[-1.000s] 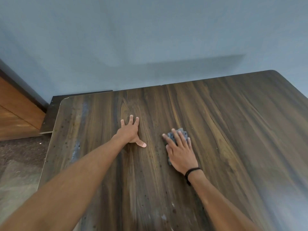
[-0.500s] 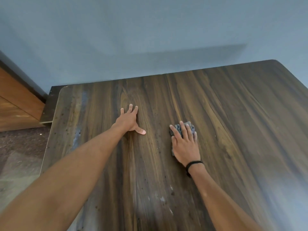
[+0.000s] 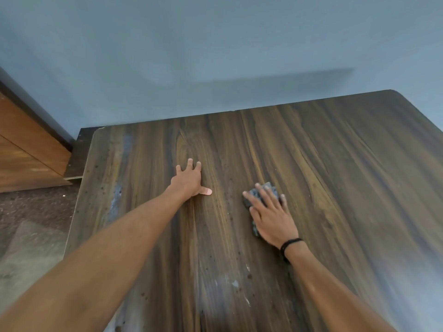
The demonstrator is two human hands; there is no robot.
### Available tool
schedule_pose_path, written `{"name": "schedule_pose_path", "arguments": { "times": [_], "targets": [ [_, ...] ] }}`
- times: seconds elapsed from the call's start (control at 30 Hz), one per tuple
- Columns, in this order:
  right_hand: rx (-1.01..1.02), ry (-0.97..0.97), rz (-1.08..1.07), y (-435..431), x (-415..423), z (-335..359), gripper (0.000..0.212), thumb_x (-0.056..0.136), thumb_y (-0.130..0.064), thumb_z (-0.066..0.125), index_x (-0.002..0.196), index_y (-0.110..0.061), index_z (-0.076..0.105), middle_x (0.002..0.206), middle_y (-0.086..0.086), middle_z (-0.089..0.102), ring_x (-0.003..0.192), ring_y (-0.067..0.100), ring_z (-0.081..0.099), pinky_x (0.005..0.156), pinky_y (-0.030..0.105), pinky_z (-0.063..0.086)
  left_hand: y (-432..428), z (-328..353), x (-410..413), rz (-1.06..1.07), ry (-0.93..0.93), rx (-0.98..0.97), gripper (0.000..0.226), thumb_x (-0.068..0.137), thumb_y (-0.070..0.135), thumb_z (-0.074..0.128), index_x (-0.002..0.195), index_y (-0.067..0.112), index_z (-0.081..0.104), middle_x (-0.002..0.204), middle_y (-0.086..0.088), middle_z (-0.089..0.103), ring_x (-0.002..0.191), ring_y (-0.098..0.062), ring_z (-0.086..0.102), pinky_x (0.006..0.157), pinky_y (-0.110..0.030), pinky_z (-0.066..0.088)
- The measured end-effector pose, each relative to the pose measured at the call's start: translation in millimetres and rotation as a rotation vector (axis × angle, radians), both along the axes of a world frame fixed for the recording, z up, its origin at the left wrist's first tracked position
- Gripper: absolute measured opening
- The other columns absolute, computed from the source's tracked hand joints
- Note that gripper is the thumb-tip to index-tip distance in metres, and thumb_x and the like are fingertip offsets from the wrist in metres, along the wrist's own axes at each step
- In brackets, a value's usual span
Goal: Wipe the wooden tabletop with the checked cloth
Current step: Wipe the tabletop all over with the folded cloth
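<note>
Pressing checked cloth [image 3: 262, 196] flat under spread right hand [image 3: 272, 218], centre-right of frame, for full contact on wooden bench [image 3: 335, 188]. Bracing with left hand [image 3: 188, 179], released, palm down, grasping nothing, likely steadying the reach.

Both forearms are seen bare, no sleeves. A thin black band [image 3: 288, 245] is worn on the right wrist, just behind the right hand [image 3: 271, 216]. Left hand [image 3: 188, 179] ringless.

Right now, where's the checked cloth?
In the head view the checked cloth lies flat on the wooden tabletop, right of centre, pinned under the right hand, across from the left hand.
</note>
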State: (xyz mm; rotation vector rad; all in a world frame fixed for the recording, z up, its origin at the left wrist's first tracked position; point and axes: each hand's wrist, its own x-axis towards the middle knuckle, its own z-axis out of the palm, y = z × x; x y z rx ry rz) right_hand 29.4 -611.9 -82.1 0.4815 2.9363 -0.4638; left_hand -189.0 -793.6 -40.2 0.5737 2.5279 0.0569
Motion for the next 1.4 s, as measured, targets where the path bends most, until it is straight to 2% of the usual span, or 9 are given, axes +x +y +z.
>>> {"name": "schedule_pose_path", "arguments": {
  "times": [0.1, 0.23, 0.4, 0.53, 0.7, 0.83, 1.07, 1.23, 1.4],
  "targets": [
    [-0.023, -0.010, -0.139, -8.0, -22.4, 10.4, 0.051, 0.109, -0.041, 0.021, 0.159, -0.046, 0.011, 0.171, -0.005, -0.006, 0.156, 0.018, -0.013, 0.125, 0.050, -0.009, -4.1, 1.4, 2.0, 0.008, -0.005, 0.020, 0.114, 0.078, 0.055, 0.072, 0.157, 0.021, -0.003, 0.163, -0.005, -0.012, 0.147, -0.044, -0.002, 0.113, -0.059, 0.026],
    [0.004, -0.014, 0.066, -22.8, 7.8, 0.8, 0.051, 0.107, -0.049, 0.015, 0.155, -0.056, 0.000, 0.169, -0.013, -0.012, 0.153, 0.011, -0.020, 0.121, 0.044, -0.017, -4.0, 0.5, 5.7, 0.016, -0.011, 0.046, 0.112, 0.079, 0.053, 0.072, 0.157, 0.021, -0.003, 0.163, -0.004, -0.013, 0.147, -0.042, -0.004, 0.114, -0.057, 0.025],
    [-0.003, -0.048, -0.131, 5.7, -18.1, 14.7, 0.051, 0.110, -0.041, 0.020, 0.159, -0.047, 0.005, 0.170, -0.008, -0.010, 0.155, 0.015, -0.015, 0.124, 0.050, -0.011, -6.1, 3.1, 5.7, 0.020, -0.014, 0.067, 0.110, 0.081, 0.053, 0.070, 0.157, 0.020, -0.002, 0.163, -0.005, -0.013, 0.147, -0.044, -0.006, 0.115, -0.057, 0.023],
    [0.022, -0.052, 0.029, -11.3, 19.8, 3.6, 0.052, 0.104, -0.051, 0.006, 0.155, -0.055, -0.004, 0.168, -0.012, -0.016, 0.153, 0.013, -0.022, 0.123, 0.046, -0.015, -7.9, -3.6, 5.7, 0.020, -0.010, 0.071, 0.110, 0.080, 0.055, 0.070, 0.157, 0.021, -0.002, 0.163, -0.003, -0.013, 0.147, -0.042, -0.006, 0.114, -0.057, 0.024],
    [0.004, -0.064, -0.127, -10.6, 4.3, 13.4, 0.052, 0.109, -0.045, 0.017, 0.159, -0.049, 0.004, 0.170, -0.007, -0.011, 0.155, 0.016, -0.016, 0.125, 0.052, -0.010, -8.4, -4.7, 1.3, 0.008, -0.002, 0.077, 0.109, 0.081, 0.055, 0.069, 0.157, 0.021, -0.001, 0.163, -0.005, -0.012, 0.146, -0.044, -0.005, 0.115, -0.059, 0.023],
    [0.028, -0.051, 0.040, -48.2, 45.6, 1.1, 0.051, 0.104, -0.051, 0.006, 0.154, -0.058, -0.007, 0.167, -0.014, -0.019, 0.150, 0.012, -0.028, 0.120, 0.045, -0.019, -9.6, -8.6, 2.7, 0.004, -0.005, 0.073, 0.108, 0.081, 0.056, 0.067, 0.157, 0.021, -0.002, 0.163, -0.005, -0.012, 0.147, -0.044, -0.005, 0.115, -0.059, 0.022],
    [0.032, -0.021, -0.030, -53.6, 62.7, 2.2, 0.051, 0.106, -0.049, 0.006, 0.155, -0.055, -0.005, 0.168, -0.012, -0.017, 0.150, 0.011, -0.029, 0.121, 0.043, -0.017, -10.2, -7.7, -2.2, -0.009, -0.031, 0.065, 0.113, 0.079, 0.059, 0.069, 0.157, 0.020, -0.003, 0.163, -0.008, -0.012, 0.146, -0.046, -0.006, 0.116, -0.059, 0.019],
    [0.012, -0.025, -0.133, -50.0, 94.1, 7.3, 0.051, 0.108, -0.045, 0.013, 0.156, -0.053, 0.000, 0.169, -0.012, -0.011, 0.151, 0.010, -0.025, 0.124, 0.045, -0.013, -11.4, -6.3, -4.5, -0.021, -0.084, 0.024, 0.136, 0.061, 0.074, 0.073, 0.156, 0.022, -0.010, 0.161, -0.005, -0.020, 0.145, -0.045, -0.013, 0.114, -0.062, 0.014],
    [0.052, -0.006, 0.056, -82.2, 153.6, 0.4, 0.051, 0.106, -0.048, 0.010, 0.157, -0.053, 0.007, 0.169, -0.011, -0.002, 0.156, 0.017, -0.006, 0.126, 0.047, -0.003, -7.7, -10.4, 4.1, -0.008, -0.052, 0.019, 0.139, 0.058, 0.074, 0.074, 0.155, 0.021, -0.010, 0.162, -0.004, -0.019, 0.146, -0.045, -0.011, 0.115, -0.062, 0.016]
  ]
}}
